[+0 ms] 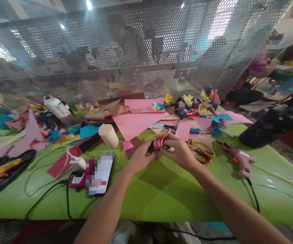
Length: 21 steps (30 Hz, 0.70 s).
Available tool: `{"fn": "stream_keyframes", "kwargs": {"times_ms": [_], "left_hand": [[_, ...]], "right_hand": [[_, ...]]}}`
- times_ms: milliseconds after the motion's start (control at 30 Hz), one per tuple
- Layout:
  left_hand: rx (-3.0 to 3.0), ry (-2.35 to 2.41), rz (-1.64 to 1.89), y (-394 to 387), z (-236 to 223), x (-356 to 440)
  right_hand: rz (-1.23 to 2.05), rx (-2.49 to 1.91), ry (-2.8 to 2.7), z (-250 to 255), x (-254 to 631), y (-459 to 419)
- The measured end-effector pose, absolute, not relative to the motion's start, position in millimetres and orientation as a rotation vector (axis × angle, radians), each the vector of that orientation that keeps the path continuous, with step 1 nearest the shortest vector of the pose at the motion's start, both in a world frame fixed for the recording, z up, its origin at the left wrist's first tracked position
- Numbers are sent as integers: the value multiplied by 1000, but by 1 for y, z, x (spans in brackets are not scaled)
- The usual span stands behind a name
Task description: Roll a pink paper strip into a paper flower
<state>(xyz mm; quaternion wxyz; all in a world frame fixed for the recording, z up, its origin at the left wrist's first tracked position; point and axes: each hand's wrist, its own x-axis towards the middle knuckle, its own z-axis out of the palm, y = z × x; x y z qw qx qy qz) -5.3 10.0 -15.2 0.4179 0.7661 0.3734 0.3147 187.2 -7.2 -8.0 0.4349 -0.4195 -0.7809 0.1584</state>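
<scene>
Both my hands meet over the middle of the green table [161, 193]. My left hand [140, 156] and my right hand [179, 150] are closed together on a small coil of pink paper strip [160, 140], held just above the table. Right behind the coil lie large pink paper sheets [136, 123]. Beside my right hand rest scissors with yellow and red handles [203, 151]. A pink glue gun [239, 161] lies further right with its cord running off the table's front edge.
A phone [101, 174] lies left of my hands, next to a white plug and cables [76, 162]. A cream cylinder [109, 135], a white bottle [60, 109] and heaps of coloured paper scraps [197, 105] lie behind. A perforated metal screen [146, 67] backs the table; other people sit beyond.
</scene>
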Motion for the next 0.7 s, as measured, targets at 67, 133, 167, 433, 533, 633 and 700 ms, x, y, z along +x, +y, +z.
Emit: {"fn": "stream_keyframes", "kwargs": {"times_ms": [67,133,167,433,533,633,700], "left_hand": [[1916,932,791,10,-16,-6],[1898,916,773,11,-15,-7],[1883,907,759,11,-15,-7],[1766,807,755,12,-15,-7],[1711,766,749,12,-16,-6],[1678,742,758,10,-16,-5],[1677,745,774,10,-16,-4]], "right_hand": [[431,-1054,-1932,-7,188,-7],[474,-1061,-1908,-6,189,-7],[502,-1056,-1899,-5,189,-7],[617,-1029,-1870,-5,192,-6],[577,-1058,-1887,-6,191,-5],[560,-1082,-1884,-6,189,-6],[558,-1087,-1871,-6,188,-7]]}}
